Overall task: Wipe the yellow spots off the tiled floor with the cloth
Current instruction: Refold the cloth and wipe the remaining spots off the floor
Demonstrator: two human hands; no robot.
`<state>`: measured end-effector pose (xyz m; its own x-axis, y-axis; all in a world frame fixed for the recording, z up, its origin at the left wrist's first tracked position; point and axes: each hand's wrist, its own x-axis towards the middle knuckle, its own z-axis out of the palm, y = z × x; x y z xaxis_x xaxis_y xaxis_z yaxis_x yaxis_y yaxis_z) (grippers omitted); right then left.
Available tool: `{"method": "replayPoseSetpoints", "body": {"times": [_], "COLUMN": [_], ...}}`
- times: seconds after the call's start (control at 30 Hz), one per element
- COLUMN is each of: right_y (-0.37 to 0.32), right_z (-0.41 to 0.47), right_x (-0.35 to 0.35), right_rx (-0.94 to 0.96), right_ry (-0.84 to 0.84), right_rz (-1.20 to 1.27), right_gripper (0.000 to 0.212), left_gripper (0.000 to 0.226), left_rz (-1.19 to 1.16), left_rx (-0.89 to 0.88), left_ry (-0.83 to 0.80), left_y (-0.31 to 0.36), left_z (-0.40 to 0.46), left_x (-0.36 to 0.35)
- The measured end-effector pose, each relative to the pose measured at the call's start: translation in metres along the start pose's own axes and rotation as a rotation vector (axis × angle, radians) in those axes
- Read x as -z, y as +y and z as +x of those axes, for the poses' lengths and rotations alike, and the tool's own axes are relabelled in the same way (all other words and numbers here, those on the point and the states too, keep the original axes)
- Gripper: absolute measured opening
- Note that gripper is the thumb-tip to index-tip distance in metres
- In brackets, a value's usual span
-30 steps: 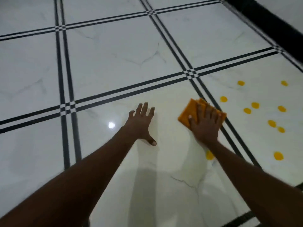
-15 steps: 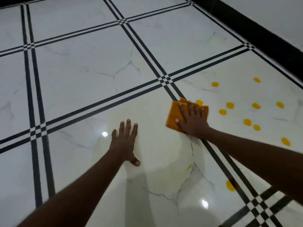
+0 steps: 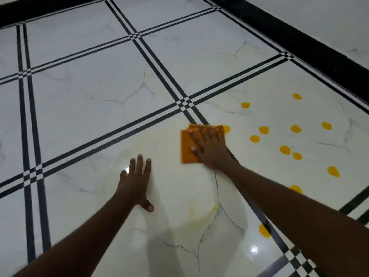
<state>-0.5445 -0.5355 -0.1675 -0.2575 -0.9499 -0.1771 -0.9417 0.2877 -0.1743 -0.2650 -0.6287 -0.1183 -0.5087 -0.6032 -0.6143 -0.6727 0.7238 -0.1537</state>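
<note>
My right hand (image 3: 209, 148) presses flat, fingers straight, on a folded orange cloth (image 3: 186, 150) that lies across the black double line between two white marble tiles (image 3: 83, 100). Several yellow spots (image 3: 264, 130) dot the tile to the right of the cloth; the nearest one (image 3: 227, 129) touches the cloth's right edge. Another spot (image 3: 264, 230) lies near the line under my right forearm, and a faint yellow smear (image 3: 213, 208) marks the near tile. My left hand (image 3: 137, 178) rests flat on the near tile, fingers spread, holding nothing.
A black skirting band (image 3: 299, 47) runs along the wall at the upper right and across the top left. Black double lines (image 3: 26, 136) divide the floor into large tiles. The near tile looks wet and shiny around my hands.
The view has swung left and back, showing more of the spotted tile. My right hand and the cloth have edged right toward the nearest spot. My left hand stays planted.
</note>
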Motion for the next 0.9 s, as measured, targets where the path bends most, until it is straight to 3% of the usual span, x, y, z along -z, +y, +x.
{"method": "replayPoseSetpoints", "body": {"times": [0.13,0.23,0.4,0.5,0.6,0.77,0.9], "right_y": [0.059,0.031,-0.022,0.016,0.042,-0.023,0.001], "right_z": [0.003,-0.036,-0.01,0.007,-0.048,-0.162,-0.104], "right_x": [0.012,-0.001,-0.017,-0.004,-0.004,-0.037,-0.024], "right_rx": [-0.28,-0.361,-0.039,-0.201,-0.35,-0.09,-0.015], "right_ry": [0.111,0.158,0.104,0.11,0.156,0.033,0.047], "right_rz": [0.004,0.039,0.004,-0.004,0.042,0.003,-0.073], "right_gripper": [0.076,0.076,0.075,0.074,0.074,0.079,0.075], "left_gripper": [0.165,0.166,0.161,0.162,0.162,0.162,0.164], "left_rz": [-0.047,-0.238,-0.208,-0.199,-0.209,-0.236,-0.242], "left_rx": [0.026,-0.029,0.0,0.007,0.016,-0.006,-0.008], "left_ry": [0.014,0.01,0.077,0.063,0.047,0.027,0.005], "left_y": [0.028,0.065,0.072,0.074,0.077,0.074,0.073], "left_z": [-0.001,-0.001,-0.001,-0.002,-0.002,-0.001,0.001], "left_x": [0.009,0.003,-0.008,-0.004,-0.001,0.001,0.002]}}
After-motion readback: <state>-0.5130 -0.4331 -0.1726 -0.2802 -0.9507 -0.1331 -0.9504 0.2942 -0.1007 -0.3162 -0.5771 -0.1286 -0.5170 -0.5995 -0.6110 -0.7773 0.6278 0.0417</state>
